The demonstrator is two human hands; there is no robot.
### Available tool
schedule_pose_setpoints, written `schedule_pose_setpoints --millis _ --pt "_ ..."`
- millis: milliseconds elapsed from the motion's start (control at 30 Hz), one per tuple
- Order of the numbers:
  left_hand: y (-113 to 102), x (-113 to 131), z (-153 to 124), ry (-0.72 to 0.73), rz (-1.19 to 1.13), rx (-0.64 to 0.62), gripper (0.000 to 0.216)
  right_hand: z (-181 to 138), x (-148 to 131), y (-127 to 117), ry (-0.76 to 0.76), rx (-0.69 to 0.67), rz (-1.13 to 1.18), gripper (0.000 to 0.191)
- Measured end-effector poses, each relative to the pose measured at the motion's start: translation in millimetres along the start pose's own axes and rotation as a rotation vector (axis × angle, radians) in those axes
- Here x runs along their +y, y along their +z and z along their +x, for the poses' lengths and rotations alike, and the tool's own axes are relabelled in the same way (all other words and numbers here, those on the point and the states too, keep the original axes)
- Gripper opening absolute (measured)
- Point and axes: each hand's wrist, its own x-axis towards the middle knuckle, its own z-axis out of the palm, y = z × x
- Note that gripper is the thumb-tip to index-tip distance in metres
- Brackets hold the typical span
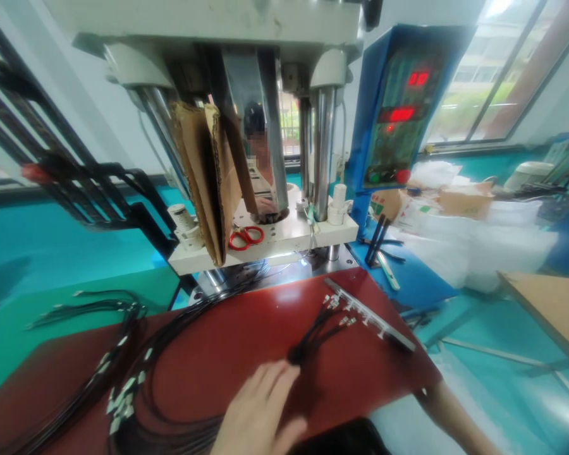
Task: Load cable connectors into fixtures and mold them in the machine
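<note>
My left hand (258, 414) lies palm down on the red table top (246, 335), fingers stretched out. Its fingertips touch the near end of a small bundle of black wires (313, 335). The wires fan out into metal terminals beside a long metal strip (370, 316). My right forearm (459, 420) shows at the table's right front corner. Its hand is hidden behind the table edge.
Coils of black cables with white tags (123, 392) cover the table's left side. Behind stands a press with steel columns (322, 151), folded cardboard (208, 177) and red scissors (245, 237) on its white plate. A blue control box (398, 107), white bags (478, 246) and a wooden table (550, 303) are at right.
</note>
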Motion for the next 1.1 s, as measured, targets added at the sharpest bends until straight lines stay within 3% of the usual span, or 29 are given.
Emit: schedule_pose_setpoints --millis 67,167,267,367,467,533,633,733,933,1100 --pt "10.4 19.9 33.2 0.093 0.178 -0.077 0.053 10.2 7.7 -22.3 -0.016 -0.037 -0.064 0.034" --pt "17.3 41.6 65.0 0.108 0.438 -0.186 0.044 18.9 4.1 -55.1 0.085 0.128 -0.199 0.037" --pt "17.1 49.0 79.6 0.083 0.514 -0.252 0.032 24.2 -29.9 -72.3 0.035 0.237 -0.156 0.032" --pt "13.7 45.2 87.9 0.084 0.538 -0.244 0.026 34.0 -81.6 -68.7 -0.142 0.133 -0.063 0.024" --pt "3.7 41.8 91.5 0.117 0.430 -0.232 0.020 48.3 -124.8 -54.4 -0.222 0.029 -0.241 0.019" --pt "-7.2 45.1 90.8 0.147 0.261 -0.243 0.019 57.6 -142.0 -46.0 -0.192 -0.017 -0.464 0.016" --pt "-23.1 58.2 90.5 0.254 0.028 -0.285 0.016 68.4 -152.5 -40.4 -0.109 -0.076 -0.688 0.019" --pt "-27.3 72.3 100.3 0.375 -0.066 -0.352 0.025 74.1 -151.9 -43.1 -0.108 -0.130 -0.717 0.023" --pt "5.0 76.2 139.2 0.607 -0.181 -0.304 0.024 70.8 -144.5 -53.5 -0.152 -0.217 -0.749 0.023" --pt "39.7 58.9 144.4 0.526 -0.196 -0.313 0.025 62.8 -146.9 -50.7 -0.184 -0.152 -0.823 0.024"
